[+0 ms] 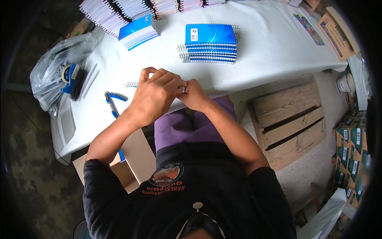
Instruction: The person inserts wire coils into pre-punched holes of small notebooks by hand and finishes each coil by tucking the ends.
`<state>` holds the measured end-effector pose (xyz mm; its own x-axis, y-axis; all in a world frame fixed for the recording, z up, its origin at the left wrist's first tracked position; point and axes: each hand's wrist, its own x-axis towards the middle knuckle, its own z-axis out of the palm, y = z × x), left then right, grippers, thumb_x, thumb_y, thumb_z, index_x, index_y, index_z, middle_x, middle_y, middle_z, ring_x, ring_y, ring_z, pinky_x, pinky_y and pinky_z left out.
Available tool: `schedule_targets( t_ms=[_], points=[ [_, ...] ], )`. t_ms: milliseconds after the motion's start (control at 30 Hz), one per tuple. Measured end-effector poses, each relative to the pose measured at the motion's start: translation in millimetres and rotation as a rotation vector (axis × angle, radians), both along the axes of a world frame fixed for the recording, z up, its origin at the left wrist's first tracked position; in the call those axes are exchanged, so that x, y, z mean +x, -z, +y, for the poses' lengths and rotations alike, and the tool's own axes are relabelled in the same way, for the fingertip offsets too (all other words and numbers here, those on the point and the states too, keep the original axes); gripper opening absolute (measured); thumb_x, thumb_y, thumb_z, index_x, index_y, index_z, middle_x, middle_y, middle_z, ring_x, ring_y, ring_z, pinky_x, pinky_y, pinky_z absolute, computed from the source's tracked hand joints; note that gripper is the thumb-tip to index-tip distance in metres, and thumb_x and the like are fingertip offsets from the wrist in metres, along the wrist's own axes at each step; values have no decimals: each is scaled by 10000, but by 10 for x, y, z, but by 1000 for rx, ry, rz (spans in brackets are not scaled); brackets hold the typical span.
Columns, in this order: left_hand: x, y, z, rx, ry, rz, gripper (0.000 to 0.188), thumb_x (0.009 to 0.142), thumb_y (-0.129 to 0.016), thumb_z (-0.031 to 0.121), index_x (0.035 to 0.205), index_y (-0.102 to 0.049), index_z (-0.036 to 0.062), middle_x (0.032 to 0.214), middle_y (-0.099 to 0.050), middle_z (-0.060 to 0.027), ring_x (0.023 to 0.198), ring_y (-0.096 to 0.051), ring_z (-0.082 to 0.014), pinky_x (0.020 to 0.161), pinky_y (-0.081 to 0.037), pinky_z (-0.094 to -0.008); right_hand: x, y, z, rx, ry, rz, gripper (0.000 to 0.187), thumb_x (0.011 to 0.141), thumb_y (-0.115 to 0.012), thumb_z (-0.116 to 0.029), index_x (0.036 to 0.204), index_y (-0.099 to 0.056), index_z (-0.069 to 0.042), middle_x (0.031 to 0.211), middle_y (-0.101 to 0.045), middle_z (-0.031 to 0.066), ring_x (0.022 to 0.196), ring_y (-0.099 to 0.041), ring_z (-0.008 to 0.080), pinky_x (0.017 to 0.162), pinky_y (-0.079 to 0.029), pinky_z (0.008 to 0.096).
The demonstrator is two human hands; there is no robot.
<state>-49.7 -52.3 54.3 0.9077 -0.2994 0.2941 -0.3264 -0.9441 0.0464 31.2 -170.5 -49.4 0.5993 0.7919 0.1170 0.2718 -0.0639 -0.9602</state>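
My two hands meet over the near edge of the white-covered table. My left hand has its fingers bent, back of the hand up, over a small spiral notebook that it almost wholly hides. A loose wire coil sticks out to its left beside a sliver of blue cover. My right hand is closed against the left fingertips at the other end; a bit of something silvery shows between them. Left of the hands lie blue-handled pliers. Beyond them sits a stack of blue notebooks with coil ends jutting out both sides.
Another blue-covered stack stands farther left, before rows of bound books. At left are wire coils, a tape dispenser and a plastic bag. A cardboard box is below; a wooden pallet lies right.
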Motion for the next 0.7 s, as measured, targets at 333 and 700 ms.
schedule_targets(
  t_ms=[333,700],
  points=[
    [132,-84,-128,-329,-361,-594,670,710,-759,294,1253,-446,57,1298,-334,-204,1174,-393,-318,971,-292,-424,9,-266,-56,712,375,-82,347,845,-634,-127,1135,-469,-32,1122,-489,83,996,-502,155,853,-425,290],
    [1254,298,-421,-367,-240,-142,311,821,-635,199,1094,-595,55,1106,-612,-127,1024,-576,-305,849,-454,-394,1067,-241,-313,482,977,-173,515,951,-431,-327,1281,-395,67,1265,-468,263,1179,-451,336,977,-355,369]
  ],
)
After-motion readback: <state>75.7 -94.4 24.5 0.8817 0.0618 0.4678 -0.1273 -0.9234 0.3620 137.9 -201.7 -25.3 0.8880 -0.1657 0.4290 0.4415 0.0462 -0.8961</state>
